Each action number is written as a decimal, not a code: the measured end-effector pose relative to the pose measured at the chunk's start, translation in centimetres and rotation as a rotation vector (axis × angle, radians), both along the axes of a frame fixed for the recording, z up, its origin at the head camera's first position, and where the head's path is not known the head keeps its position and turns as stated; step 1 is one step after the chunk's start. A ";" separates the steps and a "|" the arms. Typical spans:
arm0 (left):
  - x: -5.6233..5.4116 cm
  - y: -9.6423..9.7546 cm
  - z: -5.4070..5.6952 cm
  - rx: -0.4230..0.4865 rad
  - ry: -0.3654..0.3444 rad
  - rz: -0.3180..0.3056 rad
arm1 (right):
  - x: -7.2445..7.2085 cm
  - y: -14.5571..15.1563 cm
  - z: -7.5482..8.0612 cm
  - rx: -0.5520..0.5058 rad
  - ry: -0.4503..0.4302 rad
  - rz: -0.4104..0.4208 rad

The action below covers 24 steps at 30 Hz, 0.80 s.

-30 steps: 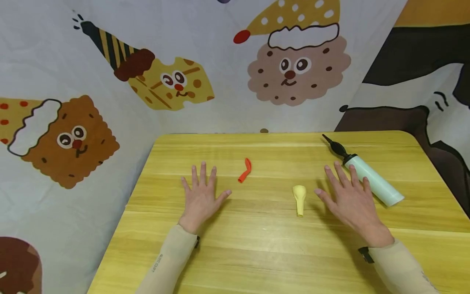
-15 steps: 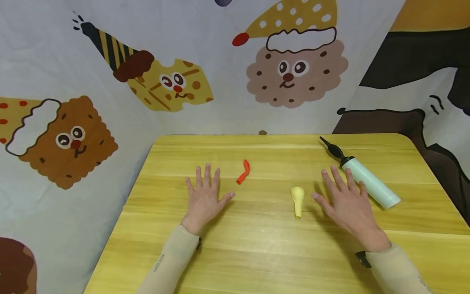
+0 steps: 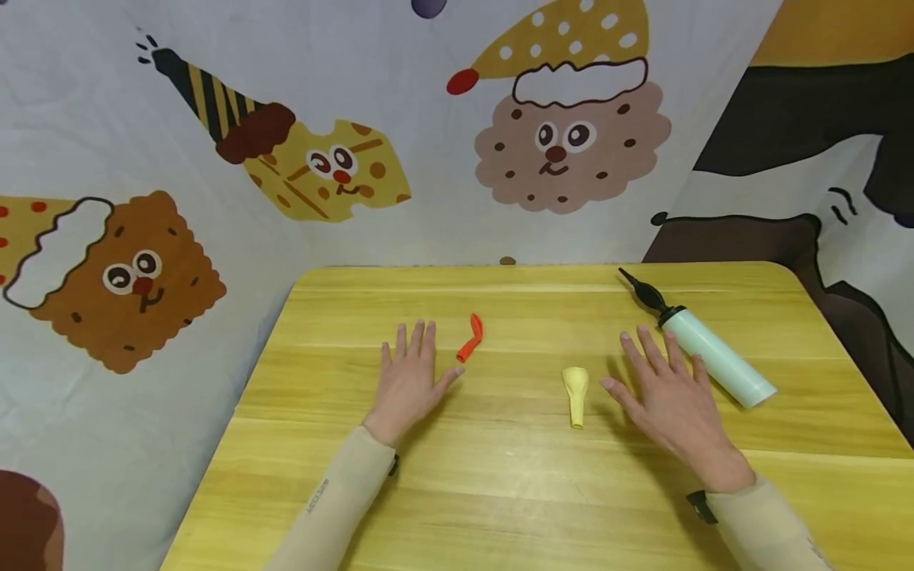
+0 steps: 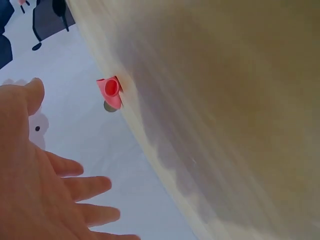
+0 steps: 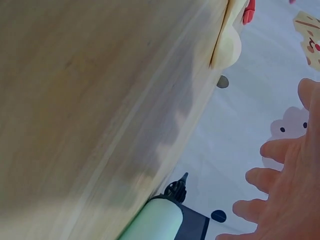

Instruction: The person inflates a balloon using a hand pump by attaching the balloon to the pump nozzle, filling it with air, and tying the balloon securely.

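Observation:
My left hand [image 3: 407,388] hovers over the left part of the table with its fingers straight, holding nothing. Its thumb tip lies close to a limp red balloon [image 3: 474,339], whose open mouth [image 4: 112,88] faces the left wrist camera. Fingers spread, my right hand [image 3: 674,408] hangs between an uninflated yellow balloon [image 3: 576,388] and a hand balloon pump [image 3: 720,358]. The pump has a pale green barrel [image 5: 157,222] and a black nozzle, and lies slanted. In the head view, the right fingertips overlap the barrel's edge; the right wrist view shows them apart from it.
All of this lies on a wood-grain table [image 3: 500,492] with rounded far corners. A white cloth backdrop [image 3: 428,238] printed with cartoon biscuits and cheese hangs directly behind the table and along its left side.
My left hand has moved rightward, closer to the red balloon, and its fingers have drawn nearer together. The right hand has barely shifted. The whole head view has drifted slightly; balloons and pump lie as before.

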State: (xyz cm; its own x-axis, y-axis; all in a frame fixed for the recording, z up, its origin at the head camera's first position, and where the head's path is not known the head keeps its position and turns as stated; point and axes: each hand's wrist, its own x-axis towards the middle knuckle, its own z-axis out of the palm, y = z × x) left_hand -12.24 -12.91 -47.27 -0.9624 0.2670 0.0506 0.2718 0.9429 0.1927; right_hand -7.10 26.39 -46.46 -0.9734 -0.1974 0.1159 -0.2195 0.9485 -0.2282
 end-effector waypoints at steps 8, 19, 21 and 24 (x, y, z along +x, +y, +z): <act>-3.1 2.5 0.3 -0.026 -0.058 -0.061 | 0.2 -0.6 0.2 0.014 -0.013 0.005; -5.9 5.7 -0.3 -0.174 -0.091 -0.078 | 0.6 -1.0 0.1 0.012 -0.014 0.015; -6.2 5.8 -0.5 -0.179 -0.078 -0.082 | 0.7 -0.9 0.1 0.011 -0.007 0.014; -6.6 5.8 -0.5 -0.149 -0.105 -0.078 | 0.7 -0.7 0.2 0.012 -0.003 0.008</act>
